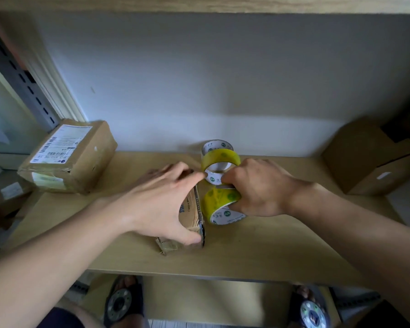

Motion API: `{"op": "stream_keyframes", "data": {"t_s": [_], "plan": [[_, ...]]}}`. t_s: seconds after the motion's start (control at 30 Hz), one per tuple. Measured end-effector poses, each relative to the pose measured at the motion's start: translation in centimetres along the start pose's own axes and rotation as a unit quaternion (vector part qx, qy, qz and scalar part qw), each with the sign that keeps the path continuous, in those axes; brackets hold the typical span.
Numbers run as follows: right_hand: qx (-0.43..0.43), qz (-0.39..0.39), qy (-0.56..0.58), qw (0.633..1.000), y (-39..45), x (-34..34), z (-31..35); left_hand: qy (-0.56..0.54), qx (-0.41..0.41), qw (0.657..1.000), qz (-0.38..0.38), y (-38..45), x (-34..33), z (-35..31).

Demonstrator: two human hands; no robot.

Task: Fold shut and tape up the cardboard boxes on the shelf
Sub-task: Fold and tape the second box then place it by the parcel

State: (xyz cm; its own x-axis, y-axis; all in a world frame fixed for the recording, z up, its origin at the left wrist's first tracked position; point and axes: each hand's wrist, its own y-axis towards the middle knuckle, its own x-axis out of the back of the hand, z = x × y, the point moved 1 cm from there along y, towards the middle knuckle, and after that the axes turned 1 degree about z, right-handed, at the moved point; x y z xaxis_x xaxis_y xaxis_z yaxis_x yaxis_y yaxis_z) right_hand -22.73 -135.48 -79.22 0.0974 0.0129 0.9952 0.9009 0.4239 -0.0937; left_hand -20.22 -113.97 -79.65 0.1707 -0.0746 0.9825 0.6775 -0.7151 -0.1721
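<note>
Small box (191, 216) mid-shelf, flaps down, tape not yet visible across seam. Left hand (161, 200) grips box top. Right hand (253, 188) grasps tape roll (219, 204) beside box; spare roll (219, 157) behind. Labelled box (69, 157) left looks sealed; right box (369, 159) seam unclear. Shelf (270, 245) front edge near; open room right of roll.

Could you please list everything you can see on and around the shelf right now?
small box: 1, brown, shelf centre, under the left hand
tape rolls: 2, yellow; one stands at the back, one in the right hand
labelled box: 1, brown, left
plain box: 1, brown, right
shelf: 1, light wood
sandals: 2, dark, on the floor below
left hand: holds the small box
right hand: grips a tape roll
</note>
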Motion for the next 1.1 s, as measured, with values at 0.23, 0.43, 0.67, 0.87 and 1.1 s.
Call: {"op": "stream_keyframes", "data": {"t_s": [0.23,0.43,0.67,0.87,1.1], "plan": [[-0.034,-0.036,0.143,0.988,-1.5,2.1,-1.8,-0.160,-0.034,0.978,-0.130,-0.4,-0.5,1.3],[-0.030,-0.059,0.293,0.954,-2.5,1.5,-2.9,-0.290,-0.062,0.933,-0.203,-0.7,-4.1,1.3],[0.017,-0.075,0.278,0.958,-2.4,2.1,-2.1,-0.319,-0.069,0.917,-0.231,-1.3,-5.9,2.0],[-0.022,-0.085,0.153,0.984,-2.8,2.9,-3.7,-0.316,-0.047,0.919,-0.232,-2.0,-6.1,3.1],[-0.037,-0.052,0.064,0.996,-2.4,2.3,-4.2,-0.328,-0.039,0.908,-0.257,-2.3,-6.4,3.0]]}}
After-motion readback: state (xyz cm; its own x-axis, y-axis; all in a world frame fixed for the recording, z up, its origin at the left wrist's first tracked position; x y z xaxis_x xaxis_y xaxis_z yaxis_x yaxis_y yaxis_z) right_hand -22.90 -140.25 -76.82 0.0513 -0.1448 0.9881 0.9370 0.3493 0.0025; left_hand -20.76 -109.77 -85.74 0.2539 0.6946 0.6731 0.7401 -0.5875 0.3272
